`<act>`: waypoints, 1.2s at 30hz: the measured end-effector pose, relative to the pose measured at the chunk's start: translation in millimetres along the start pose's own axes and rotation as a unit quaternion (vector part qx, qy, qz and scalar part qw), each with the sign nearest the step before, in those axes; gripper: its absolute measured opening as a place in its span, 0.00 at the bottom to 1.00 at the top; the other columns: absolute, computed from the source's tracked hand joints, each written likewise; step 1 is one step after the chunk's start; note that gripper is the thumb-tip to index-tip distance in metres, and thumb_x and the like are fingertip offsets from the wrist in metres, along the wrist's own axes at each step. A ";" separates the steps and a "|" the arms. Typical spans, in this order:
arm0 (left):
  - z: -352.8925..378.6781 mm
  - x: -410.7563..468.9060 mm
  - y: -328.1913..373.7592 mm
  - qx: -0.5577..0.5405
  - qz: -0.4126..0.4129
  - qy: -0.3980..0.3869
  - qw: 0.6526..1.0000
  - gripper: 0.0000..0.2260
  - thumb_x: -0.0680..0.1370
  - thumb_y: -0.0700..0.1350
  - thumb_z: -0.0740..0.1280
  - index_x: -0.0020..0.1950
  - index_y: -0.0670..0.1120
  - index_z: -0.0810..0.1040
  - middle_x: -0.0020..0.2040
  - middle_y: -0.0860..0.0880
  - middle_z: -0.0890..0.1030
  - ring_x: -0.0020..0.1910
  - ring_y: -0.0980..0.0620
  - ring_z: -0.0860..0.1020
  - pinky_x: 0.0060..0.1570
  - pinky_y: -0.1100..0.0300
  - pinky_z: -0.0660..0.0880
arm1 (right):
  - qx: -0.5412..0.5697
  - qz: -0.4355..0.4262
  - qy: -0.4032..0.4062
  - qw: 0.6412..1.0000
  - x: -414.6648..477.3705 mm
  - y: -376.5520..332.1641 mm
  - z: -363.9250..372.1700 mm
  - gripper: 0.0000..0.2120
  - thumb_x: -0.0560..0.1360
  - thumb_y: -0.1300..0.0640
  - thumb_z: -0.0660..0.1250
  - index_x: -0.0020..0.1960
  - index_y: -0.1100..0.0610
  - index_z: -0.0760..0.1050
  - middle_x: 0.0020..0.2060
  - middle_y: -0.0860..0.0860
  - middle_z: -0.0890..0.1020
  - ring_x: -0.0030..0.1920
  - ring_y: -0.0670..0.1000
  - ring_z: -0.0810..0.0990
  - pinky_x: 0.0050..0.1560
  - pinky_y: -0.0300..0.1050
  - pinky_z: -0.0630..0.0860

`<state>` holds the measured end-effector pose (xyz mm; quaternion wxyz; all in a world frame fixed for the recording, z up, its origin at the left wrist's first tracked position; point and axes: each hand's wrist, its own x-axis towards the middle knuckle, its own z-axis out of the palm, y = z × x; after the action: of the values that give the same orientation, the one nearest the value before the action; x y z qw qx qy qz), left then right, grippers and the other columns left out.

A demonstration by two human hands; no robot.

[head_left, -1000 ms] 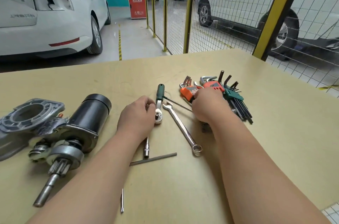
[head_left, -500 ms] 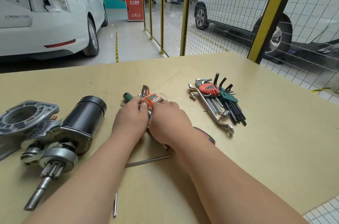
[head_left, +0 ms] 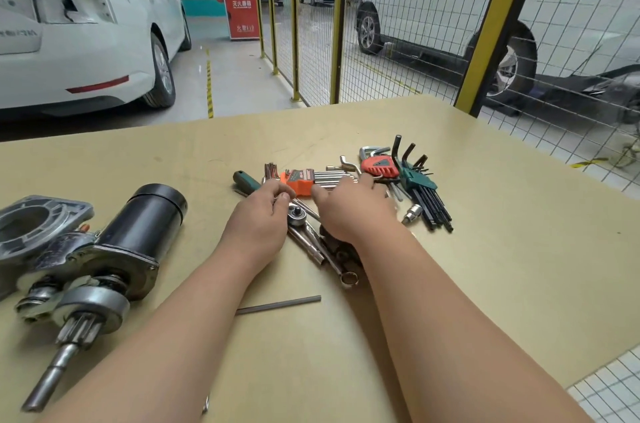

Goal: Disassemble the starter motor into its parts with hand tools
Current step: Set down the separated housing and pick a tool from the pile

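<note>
The starter motor [head_left: 104,256] is lying at the left of the frame on the tan workbench [head_left: 519,249], well apart from both hands. It is looking only partly stripped: the black cylindrical body is sitting joined to its grey flange plate, the pinion gear and shaft are sticking out bare toward the lower left, and a cast aluminium nose housing [head_left: 31,225] is resting against it at the left edge. Whether that housing is fully free I cannot tell. A loose long bolt [head_left: 278,304] is lying at centre frame, which suggests some fasteners are out.

Both hands are working in the tool pile at centre. The left hand [head_left: 259,218] is curling its fingers around the green-handled ratchet [head_left: 294,214], its thumb pressing near the ratchet head. The right hand [head_left: 353,207] is hovering half open, palm down, over the orange hex key set [head_left: 304,180], gripping nothing that I can see. A red and a green key set [head_left: 415,180] are lying further right.

Judging by this, tool selection is going on; separating body, armature and drive appears to remain.
</note>
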<state>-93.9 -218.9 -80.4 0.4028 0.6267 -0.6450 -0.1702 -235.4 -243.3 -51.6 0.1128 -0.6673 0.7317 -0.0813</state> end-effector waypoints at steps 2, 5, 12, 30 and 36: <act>-0.3 -0.1 -0.6 -0.020 -0.007 0.018 1.000 0.08 0.81 0.43 0.58 0.46 0.53 0.74 0.34 0.53 0.77 0.35 0.59 0.74 0.34 0.67 0.67 | -0.011 -0.040 0.008 0.999 -5.9 -9.1 4.5 0.34 0.76 0.35 0.47 0.70 0.59 0.63 0.69 0.60 0.65 0.66 0.63 0.62 0.63 0.58 0.61; -2.3 0.2 -1.5 -0.040 -0.035 0.084 0.995 0.09 0.81 0.41 0.58 0.46 0.52 0.74 0.36 0.54 0.77 0.36 0.55 0.75 0.35 0.66 0.68 | 0.000 -0.076 0.026 0.997 -10.1 -16.9 8.6 0.32 0.76 0.36 0.49 0.68 0.59 0.65 0.67 0.58 0.68 0.65 0.62 0.65 0.61 0.56 0.62; -2.8 1.9 -6.1 0.002 -0.059 0.115 0.992 0.09 0.81 0.42 0.55 0.52 0.47 0.75 0.43 0.45 0.79 0.50 0.42 0.74 0.42 0.56 0.65 | 0.017 0.000 0.036 0.999 6.9 0.7 0.3 0.33 0.76 0.36 0.50 0.72 0.58 0.59 0.72 0.57 0.60 0.71 0.60 0.57 0.68 0.61 0.54; -22.6 13.7 13.1 -0.246 -0.084 0.195 0.946 0.13 0.80 0.40 0.57 0.41 0.53 0.75 0.31 0.54 0.74 0.28 0.59 0.72 0.39 0.58 0.74 | -0.030 -0.286 0.010 0.958 -16.9 -27.0 14.1 0.33 0.72 0.33 0.56 0.74 0.43 0.56 0.76 0.47 0.55 0.75 0.57 0.47 0.70 0.60 0.47; -88.2 3.4 35.5 -0.284 -0.151 0.102 0.941 0.12 0.80 0.41 0.56 0.42 0.50 0.76 0.28 0.52 0.68 0.17 0.57 0.65 0.25 0.62 0.68 | -0.082 -0.199 -0.012 0.977 -11.3 -28.4 14.1 0.26 0.74 0.39 0.54 0.71 0.41 0.60 0.72 0.48 0.63 0.74 0.55 0.53 0.68 0.62 0.54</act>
<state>-52.7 -191.4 0.8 0.5971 0.5901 -0.4235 -0.3405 -203.3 -234.4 -56.8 0.0481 -0.8072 0.5873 -0.0339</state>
